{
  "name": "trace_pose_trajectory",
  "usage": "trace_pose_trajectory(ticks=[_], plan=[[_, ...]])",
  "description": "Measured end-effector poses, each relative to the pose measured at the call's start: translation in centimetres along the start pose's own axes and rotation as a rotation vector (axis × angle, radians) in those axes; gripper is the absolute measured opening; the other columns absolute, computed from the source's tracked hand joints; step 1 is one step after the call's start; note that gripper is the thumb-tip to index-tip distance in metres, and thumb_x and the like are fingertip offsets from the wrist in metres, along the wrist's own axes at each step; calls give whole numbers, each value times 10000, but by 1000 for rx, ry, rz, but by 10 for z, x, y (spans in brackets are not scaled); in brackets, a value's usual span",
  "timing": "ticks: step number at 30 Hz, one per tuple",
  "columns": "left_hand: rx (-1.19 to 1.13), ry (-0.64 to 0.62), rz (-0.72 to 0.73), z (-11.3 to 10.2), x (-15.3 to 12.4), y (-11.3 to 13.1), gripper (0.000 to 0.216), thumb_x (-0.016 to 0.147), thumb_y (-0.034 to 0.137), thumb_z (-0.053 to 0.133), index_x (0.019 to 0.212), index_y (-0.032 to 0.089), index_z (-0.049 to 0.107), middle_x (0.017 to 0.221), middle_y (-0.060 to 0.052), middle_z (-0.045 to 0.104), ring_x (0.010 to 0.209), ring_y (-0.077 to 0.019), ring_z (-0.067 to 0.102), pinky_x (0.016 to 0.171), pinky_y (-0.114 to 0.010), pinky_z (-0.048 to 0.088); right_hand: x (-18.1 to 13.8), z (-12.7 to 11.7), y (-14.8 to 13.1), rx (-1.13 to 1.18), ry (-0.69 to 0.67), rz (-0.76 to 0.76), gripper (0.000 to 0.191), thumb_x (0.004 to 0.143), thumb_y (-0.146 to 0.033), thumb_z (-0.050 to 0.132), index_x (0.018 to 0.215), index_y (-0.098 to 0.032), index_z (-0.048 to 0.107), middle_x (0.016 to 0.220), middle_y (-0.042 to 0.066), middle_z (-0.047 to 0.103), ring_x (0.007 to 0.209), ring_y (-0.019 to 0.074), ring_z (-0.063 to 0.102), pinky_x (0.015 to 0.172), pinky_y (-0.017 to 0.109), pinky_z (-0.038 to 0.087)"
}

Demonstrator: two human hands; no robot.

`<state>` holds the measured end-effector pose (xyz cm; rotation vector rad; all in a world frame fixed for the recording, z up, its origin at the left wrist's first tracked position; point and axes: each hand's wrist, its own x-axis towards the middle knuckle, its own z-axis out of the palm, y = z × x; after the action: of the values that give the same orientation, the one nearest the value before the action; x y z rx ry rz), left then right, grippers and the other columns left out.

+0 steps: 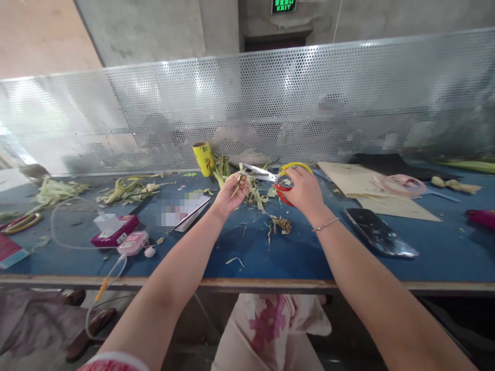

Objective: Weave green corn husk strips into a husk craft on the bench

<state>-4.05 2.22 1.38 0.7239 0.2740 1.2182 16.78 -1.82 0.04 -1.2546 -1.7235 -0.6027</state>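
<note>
My left hand [232,194] is closed around a small piece of pale green plant material [236,188], mostly hidden by the fingers. In my right hand [303,191] is a pair of scissors [274,177] with one yellow and one red handle. Its blades are spread apart and point left, with their tips close to my left fingertips. Behind and below the blades lie plant scraps [257,196] in a loose heap. A brown, dried plant clump [281,224] rests on the blue table [263,257] nearer to me.
A yellow tube [203,158] stands by the perforated metal screen [247,98]. Left are leaf piles [131,188], a propped phone [189,211], a purple tissue pack [115,232] and a pink charger [133,243] with a cable. Right are a black phone [381,232], paper sheets [348,180] and a tape roll [400,185].
</note>
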Motion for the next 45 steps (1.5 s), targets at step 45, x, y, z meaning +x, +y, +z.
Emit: trace_pose_trajectory(ticks=[45], plan=[[297, 35, 104, 11, -1, -15, 184, 675, 58, 699, 618, 144, 547, 581, 41, 606, 518, -42, 568, 591, -171, 502, 3, -5, -3, 83, -163, 53, 359, 768, -434, 623, 1023, -184, 660, 989, 115, 687, 914, 271, 623, 772, 369, 474]])
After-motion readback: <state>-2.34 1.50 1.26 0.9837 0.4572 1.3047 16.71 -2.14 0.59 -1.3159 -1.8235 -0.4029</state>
